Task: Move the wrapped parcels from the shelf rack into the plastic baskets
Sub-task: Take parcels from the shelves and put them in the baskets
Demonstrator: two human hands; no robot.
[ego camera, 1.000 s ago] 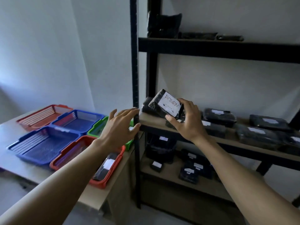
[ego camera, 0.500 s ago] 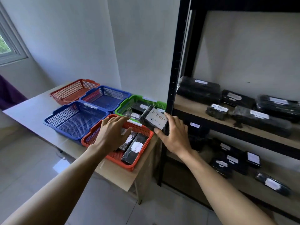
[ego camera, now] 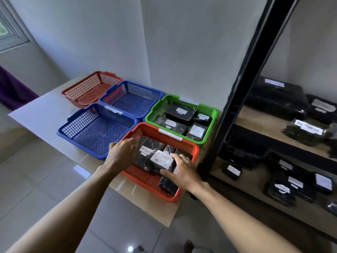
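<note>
The right hand (ego camera: 184, 172) grips a black wrapped parcel (ego camera: 160, 159) low over the near red basket (ego camera: 145, 178). The thumb is at the parcel's near edge and the fingers (ego camera: 176, 157) are curled over its right side. Its white "RETURN" label faces up, with the lettering running toward about 4 o'clock. The hand hides too much of the parcel to tell its long axis.

The left hand (ego camera: 122, 152) reaches in from 8 o'clock. Its fingers are against a second labelled parcel (ego camera: 145, 149) lying at 10 o'clock from the held one, but blur hides whether they grip it. More black parcels lie in this basket. One (ego camera: 167, 185) is at the near right corner, its long axis running roughly 12 to 6.

The green basket (ego camera: 213, 121), at 1 o'clock from the red one, holds several labelled parcels. A blue basket (ego camera: 63, 130) sits at 9 o'clock, with another blue basket (ego camera: 156, 92) and a red basket (ego camera: 73, 92) behind it. All five stand on the tabletop (ego camera: 45, 110).

The shelf rack (ego camera: 237, 99) stands at 3 o'clock, with more parcels (ego camera: 306, 130) on its shelves.
</note>
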